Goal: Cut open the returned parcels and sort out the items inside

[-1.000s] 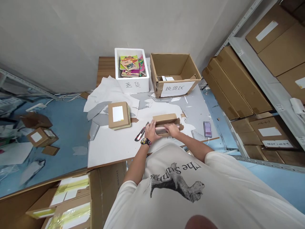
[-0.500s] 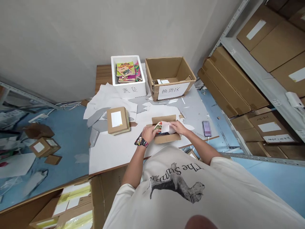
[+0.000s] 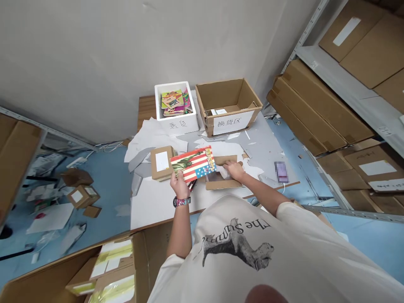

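Floor cartons are seen far left, past the edge of a white-topped table. A brown parcel with a white label is set on the table, its right side overlapped in view by the left end of a thin flag-printed book. The left hand is raised above the tabletop, with its fingers closed on the book's lower-left edge; the thumb position cannot be made out. The book is held in the air, between the parcel and an open mailer box. It is judged light and fairly stiff, with a glossy cover that may be slippery and corners that may bend, so a hold on the long edges is judged safest. Its long axis runs roughly left to right in view, rising slightly to the right, with the Statue of Liberty image toward the left end. A white foam box of books and a labelled carton are placed behind. The right hand is laid on white wrapping paper at the mailer box, fingers curled, any pinch not determinable. A blurred purple pack lies further right, with shelved cartons beyond
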`<state>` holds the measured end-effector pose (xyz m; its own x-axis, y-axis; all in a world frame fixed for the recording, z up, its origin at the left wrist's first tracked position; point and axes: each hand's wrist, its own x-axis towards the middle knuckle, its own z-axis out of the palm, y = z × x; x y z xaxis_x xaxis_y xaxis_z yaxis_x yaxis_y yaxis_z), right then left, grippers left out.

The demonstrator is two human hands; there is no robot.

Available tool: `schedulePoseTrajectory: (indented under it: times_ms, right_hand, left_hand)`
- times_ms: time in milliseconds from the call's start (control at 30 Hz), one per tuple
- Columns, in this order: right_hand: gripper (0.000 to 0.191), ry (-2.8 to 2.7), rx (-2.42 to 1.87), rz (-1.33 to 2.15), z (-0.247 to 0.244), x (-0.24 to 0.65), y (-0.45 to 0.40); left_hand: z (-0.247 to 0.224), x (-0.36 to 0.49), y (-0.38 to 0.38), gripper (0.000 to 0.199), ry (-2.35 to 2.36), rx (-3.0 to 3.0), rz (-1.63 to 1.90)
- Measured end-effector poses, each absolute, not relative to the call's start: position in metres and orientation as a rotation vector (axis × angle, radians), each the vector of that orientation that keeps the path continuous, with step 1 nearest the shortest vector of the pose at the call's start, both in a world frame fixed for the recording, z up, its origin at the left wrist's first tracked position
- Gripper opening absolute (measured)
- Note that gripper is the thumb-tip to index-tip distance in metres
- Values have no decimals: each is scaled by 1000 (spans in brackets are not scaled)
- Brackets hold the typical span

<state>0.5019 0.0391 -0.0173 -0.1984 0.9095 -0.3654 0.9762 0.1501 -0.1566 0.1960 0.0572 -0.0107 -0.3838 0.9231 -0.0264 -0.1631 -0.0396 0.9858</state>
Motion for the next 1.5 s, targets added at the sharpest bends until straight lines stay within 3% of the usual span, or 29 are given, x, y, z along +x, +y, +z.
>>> schedulePoseTrajectory:
  times_ms: [133,300,367,500,633,733,800,867,967,1167,1333,1500]
  right_hand:
    - [34,2265,1682,-583,-9,490,46]
    - [56,2529,2001,-552,18,497,49]
    - [52,2517,1984,-526,24,501,47]
    - [26,2168,1944,-648,22,504,42]
    - [34,2146,2247,-699,26,510,42]
    - [51,2329,2687,-1356,43,510,47]
    - [57,2379,2667,-2018,59,509,55]
    - [61,2417,2556,-2337,76,510,63]
    - [57,2496,2637,-2275,103,522,75]
    - [46,2567,2652,-2164,152,553,78]
    - [34,3121,2511,-1885,192,546,62]
    - [30,3460,2369,-1628,207,527,41]
  left_hand:
    - [2,192,55,49,1305,568,1635]
    - [20,199,53,50,1254,570,1603]
    - [26,205,56,51,1212,598,1605]
    - [31,217,63,53,1180,630,1581]
    - [34,224,59,54,1146,672,1543]
    - [39,228,48,54,1121,712,1473]
    - [44,233,40,58,1071,764,1419]
    - [48,238,34,63,998,860,1341]
    - [52,240,31,64,932,988,1199]
    - [76,219,42,44,955,1201,1152]
    - [111,196,45,21,1019,1898,1442]
    - [118,189,42,35,946,2246,1855]
